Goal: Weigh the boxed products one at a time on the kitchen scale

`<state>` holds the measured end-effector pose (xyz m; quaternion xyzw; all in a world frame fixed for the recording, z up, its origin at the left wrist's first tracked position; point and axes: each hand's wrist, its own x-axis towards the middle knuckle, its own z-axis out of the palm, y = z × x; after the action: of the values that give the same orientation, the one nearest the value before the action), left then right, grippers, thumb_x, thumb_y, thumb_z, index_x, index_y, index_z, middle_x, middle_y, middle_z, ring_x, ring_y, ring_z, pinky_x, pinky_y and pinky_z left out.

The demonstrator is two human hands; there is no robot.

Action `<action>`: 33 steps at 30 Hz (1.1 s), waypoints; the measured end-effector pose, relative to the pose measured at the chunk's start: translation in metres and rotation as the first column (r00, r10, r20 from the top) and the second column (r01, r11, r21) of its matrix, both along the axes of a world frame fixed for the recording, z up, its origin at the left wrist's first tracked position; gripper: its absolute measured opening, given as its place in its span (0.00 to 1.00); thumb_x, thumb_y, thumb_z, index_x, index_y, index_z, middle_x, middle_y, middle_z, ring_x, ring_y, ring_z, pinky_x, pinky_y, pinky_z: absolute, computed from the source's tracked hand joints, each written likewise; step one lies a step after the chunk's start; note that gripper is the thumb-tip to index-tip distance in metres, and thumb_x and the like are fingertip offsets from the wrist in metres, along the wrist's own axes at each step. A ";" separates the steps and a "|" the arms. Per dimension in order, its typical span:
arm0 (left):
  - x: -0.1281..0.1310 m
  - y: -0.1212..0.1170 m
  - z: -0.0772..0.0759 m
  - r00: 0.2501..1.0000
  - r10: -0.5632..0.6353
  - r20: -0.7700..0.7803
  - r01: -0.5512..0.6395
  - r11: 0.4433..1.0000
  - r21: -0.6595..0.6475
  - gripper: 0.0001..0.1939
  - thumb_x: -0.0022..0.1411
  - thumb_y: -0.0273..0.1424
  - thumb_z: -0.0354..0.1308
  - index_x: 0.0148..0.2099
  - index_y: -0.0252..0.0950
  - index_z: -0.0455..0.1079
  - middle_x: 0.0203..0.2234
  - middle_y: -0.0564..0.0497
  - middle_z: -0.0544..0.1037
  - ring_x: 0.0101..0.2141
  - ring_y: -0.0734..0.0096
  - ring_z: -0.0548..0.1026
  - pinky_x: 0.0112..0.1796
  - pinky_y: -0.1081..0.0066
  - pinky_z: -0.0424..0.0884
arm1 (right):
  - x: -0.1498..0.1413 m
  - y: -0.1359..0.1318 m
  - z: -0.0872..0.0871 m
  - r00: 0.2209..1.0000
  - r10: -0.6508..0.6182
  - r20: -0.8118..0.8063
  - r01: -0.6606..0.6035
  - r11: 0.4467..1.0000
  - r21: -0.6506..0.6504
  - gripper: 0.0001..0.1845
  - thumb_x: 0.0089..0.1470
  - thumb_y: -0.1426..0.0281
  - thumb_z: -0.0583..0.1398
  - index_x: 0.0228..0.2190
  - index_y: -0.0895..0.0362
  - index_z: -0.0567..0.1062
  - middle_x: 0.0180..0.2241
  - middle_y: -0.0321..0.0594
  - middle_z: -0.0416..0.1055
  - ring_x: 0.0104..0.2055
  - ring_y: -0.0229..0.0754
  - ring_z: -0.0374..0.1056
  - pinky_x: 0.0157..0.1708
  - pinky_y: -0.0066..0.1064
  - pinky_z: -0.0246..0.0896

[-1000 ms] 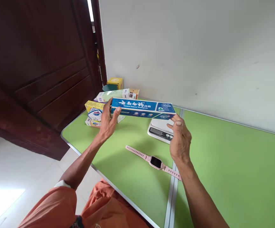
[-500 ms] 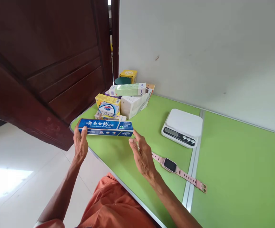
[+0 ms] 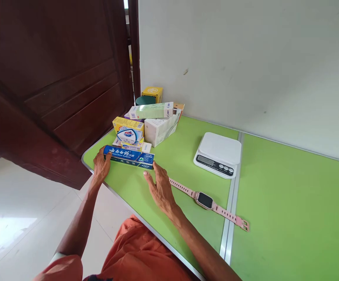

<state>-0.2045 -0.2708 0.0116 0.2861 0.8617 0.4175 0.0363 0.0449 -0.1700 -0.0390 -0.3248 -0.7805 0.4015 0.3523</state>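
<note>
A blue toothpaste box [image 3: 128, 155] lies lengthwise at the front of the piled packages, low at the green table [image 3: 184, 238]. My left hand [image 3: 101, 166] grips its left end, thumb on the near side and fingers behind. At the other end, my right hand [image 3: 160, 187] has its fingertips against the box while its thumb sticks out apart, so that hand is open. Just behind the box are a white-and-blue soap pack [image 3: 130, 135] and a yellow box [image 3: 122, 123]. A pink-strapped smartwatch [image 3: 205, 200] lies flat to the right of my right hand.
A white kitchen scale [image 3: 219, 150] stands near the metal seam [image 3: 231, 210] across the table. Farther back are a pale green box [image 3: 152, 111], a white box [image 3: 157, 130], a dark green round lid [image 3: 145, 100] and a yellow carton [image 3: 152, 92] by the wall [image 3: 245, 70].
Both hands have brought the toothpaste box down to the table, close against the pile. The right hand still has its thumb apart. The view has shifted slightly to the right.
</note>
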 end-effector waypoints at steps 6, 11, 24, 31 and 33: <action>-0.020 0.013 -0.008 0.999 -0.022 0.025 0.021 0.999 0.036 0.26 0.73 0.44 0.56 0.67 0.41 0.75 0.66 0.36 0.81 0.70 0.40 0.75 0.72 0.43 0.67 | 0.000 0.008 -0.002 0.998 0.054 0.030 -0.055 0.998 0.024 0.47 0.73 0.35 0.50 0.72 0.57 0.72 0.68 0.61 0.76 0.71 0.66 0.72 0.73 0.66 0.67; -0.031 0.022 0.004 1.000 0.013 0.012 -0.014 0.992 0.128 0.29 0.73 0.45 0.58 0.69 0.38 0.73 0.68 0.34 0.79 0.70 0.43 0.76 0.73 0.45 0.67 | 0.014 0.019 0.013 0.998 0.059 -0.007 -0.059 0.998 0.001 0.41 0.72 0.38 0.56 0.70 0.52 0.75 0.67 0.57 0.78 0.69 0.65 0.75 0.69 0.64 0.73; -0.047 0.154 0.108 0.911 -0.381 -0.159 0.391 0.920 0.035 0.46 0.67 0.53 0.68 0.77 0.33 0.64 0.78 0.30 0.66 0.79 0.35 0.60 0.78 0.40 0.54 | -0.035 0.193 0.116 0.981 -0.113 -0.158 0.144 0.969 0.203 0.38 0.69 0.42 0.60 0.68 0.53 0.73 0.69 0.54 0.75 0.74 0.65 0.67 0.75 0.66 0.60; -0.050 0.185 0.122 0.846 -0.513 -0.146 0.461 0.841 -0.283 0.29 0.67 0.55 0.63 0.56 0.36 0.77 0.51 0.35 0.86 0.54 0.37 0.85 0.58 0.47 0.79 | -0.074 0.224 0.122 0.995 -0.080 -0.062 0.088 0.986 0.142 0.36 0.69 0.48 0.60 0.66 0.59 0.73 0.67 0.62 0.75 0.72 0.68 0.67 0.73 0.67 0.61; -0.045 0.186 0.123 0.842 -0.509 -0.177 0.450 0.845 -0.288 0.26 0.68 0.52 0.63 0.56 0.36 0.77 0.49 0.36 0.86 0.51 0.39 0.85 0.56 0.49 0.80 | -0.079 0.219 0.121 0.993 -0.108 -0.051 0.114 0.983 0.145 0.35 0.69 0.51 0.60 0.67 0.61 0.73 0.67 0.63 0.75 0.72 0.69 0.67 0.73 0.67 0.61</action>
<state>-0.2498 -0.0847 0.1343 0.5371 0.8026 0.2508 0.0667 -0.0343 0.0495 0.0824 -0.3322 -0.7810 0.3293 0.4137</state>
